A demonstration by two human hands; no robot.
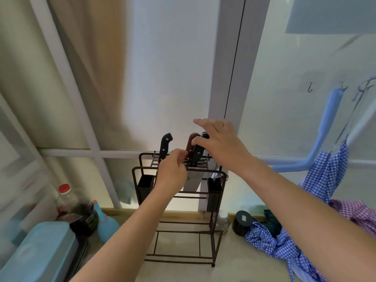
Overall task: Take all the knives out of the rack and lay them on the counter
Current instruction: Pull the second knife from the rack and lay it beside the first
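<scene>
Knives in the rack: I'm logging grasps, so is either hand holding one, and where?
The right hand pinches a dark knife handle near its top. The left hand holds nothing visible.

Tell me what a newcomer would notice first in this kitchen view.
First, the two hands meeting at the top of the dark wire rack in the centre: the right hand reaches onto two knife handles, one brown, one black, while the left hand hovers in front of the slots. A third, black-handled knife stands apart on the left. Blue checked cloth hangs at the right.
</scene>
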